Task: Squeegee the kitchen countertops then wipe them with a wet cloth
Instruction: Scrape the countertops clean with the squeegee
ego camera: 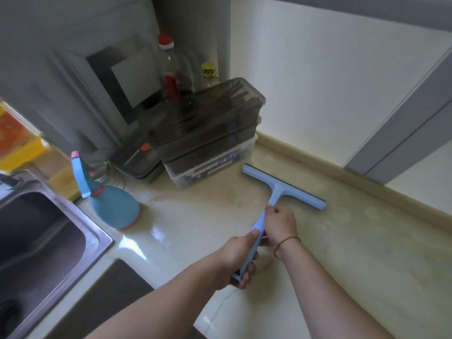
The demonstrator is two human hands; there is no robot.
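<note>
A light blue squeegee (pixel 281 186) lies blade-down on the beige countertop (pixel 354 253), its blade near the back wall and its handle running toward me. My left hand (pixel 238 259) grips the lower end of the handle. My right hand (pixel 280 225) grips the handle higher up, just below the blade's crossbar. The counter in front of the blade looks wet and glossy. No cloth is in view.
A blue spray bottle (pixel 110 204) stands left of the squeegee beside the steel sink (pixel 44 231). Stacked dark plastic containers (pixel 208 133) and bottles (pixel 171 69) fill the back corner. A yellow sponge (pixel 64 182) sits behind the sink. The counter edge runs at lower left.
</note>
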